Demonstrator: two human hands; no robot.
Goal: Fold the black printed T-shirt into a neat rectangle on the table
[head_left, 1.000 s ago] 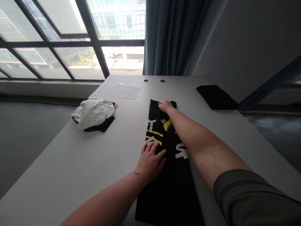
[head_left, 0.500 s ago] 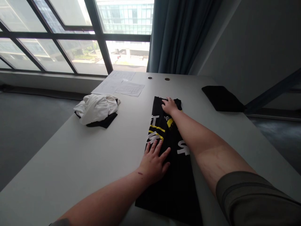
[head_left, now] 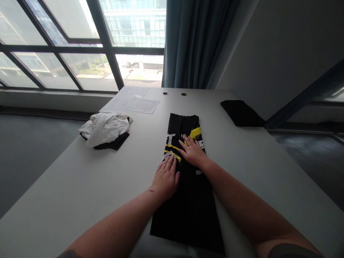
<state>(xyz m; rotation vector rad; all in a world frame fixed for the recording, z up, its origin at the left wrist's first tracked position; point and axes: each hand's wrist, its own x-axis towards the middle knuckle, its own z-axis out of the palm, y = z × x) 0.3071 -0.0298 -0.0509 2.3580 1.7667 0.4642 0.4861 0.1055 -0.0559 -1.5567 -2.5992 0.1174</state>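
Note:
A black garment (head_left: 188, 211) with white lettering and yellow stripes lies folded into a long strip on the white table (head_left: 107, 190). My left hand (head_left: 166, 177) rests flat on its left edge, over the lower part of the print, fingers stretched forward. Farther up, my right hand (head_left: 194, 152) presses flat on the printed area near the right edge, with fingers slightly spread. Both hands touch the cloth without gripping it. The garment's far end is uncovered; parts of the lettering are hidden under my hands.
At the left edge sits a crumpled pile of white cloth (head_left: 107, 129) with black cloth (head_left: 118, 141) beneath. Paper sheets (head_left: 143, 104) lie at the back left. A folded black cloth (head_left: 243, 113) is at the back right. Window and curtain (head_left: 190, 43) stand behind the table.
My right hand has slid from the garment's far end back toward me, onto the print. My left hand's fingers have drawn closer together. The view has shifted slightly.

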